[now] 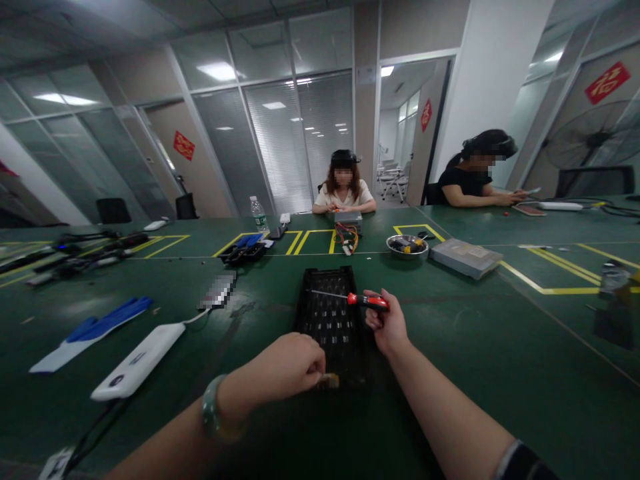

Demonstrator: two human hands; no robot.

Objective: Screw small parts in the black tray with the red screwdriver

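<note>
My right hand [389, 325] grips a red screwdriver [367, 301] and my left hand [289, 366] pinches a small part [329, 381], the two apart over a black tray [325, 275] at 12 o'clock.

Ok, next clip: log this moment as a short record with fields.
Left hand: at a small tan object, unclear what
Right hand: holds a red-handled screwdriver
Beneath: black plastic crate
Surface: green workbench
Nearby: steel bowl
Others: seated person, second seated person
</note>
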